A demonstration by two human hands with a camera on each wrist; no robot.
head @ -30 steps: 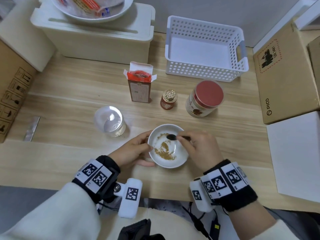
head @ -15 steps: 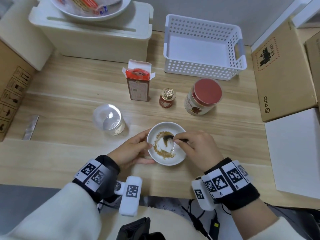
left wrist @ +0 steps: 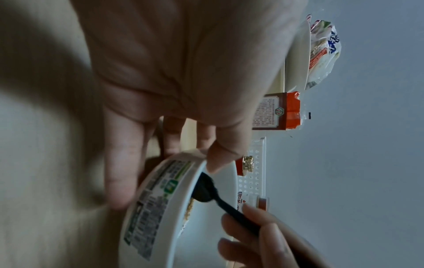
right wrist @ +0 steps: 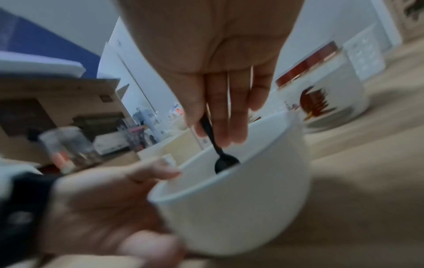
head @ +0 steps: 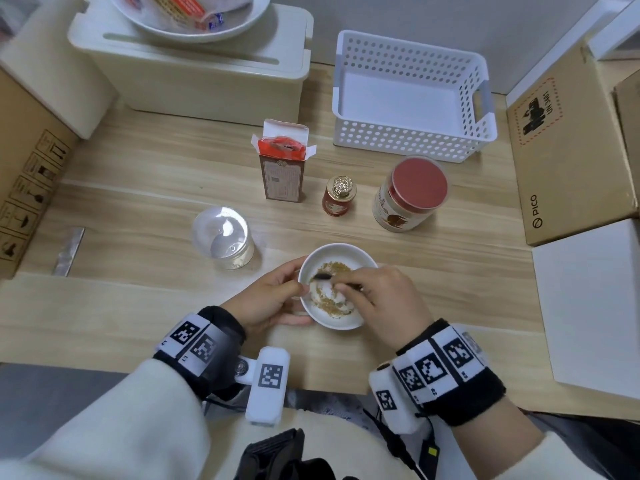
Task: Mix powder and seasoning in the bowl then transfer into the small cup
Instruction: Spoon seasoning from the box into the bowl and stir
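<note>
The left hand (head: 266,299) is gripping the white bowl (head: 341,325) at the table's near edge, while the right hand (head: 384,303) is pinching a black spoon (head: 323,276) in the brown powder (head: 329,304) (small clear cup (head: 223,237) standing just far-left).

Beyond the white bowl (head: 360,263), the big dish (head: 194,27) on the cream box is cut off by the top edge. The right hand (head: 388,303) hides the near part of the bowl's brown powder (head: 337,266). The right wrist view is smeared: labels unreadable.
</note>
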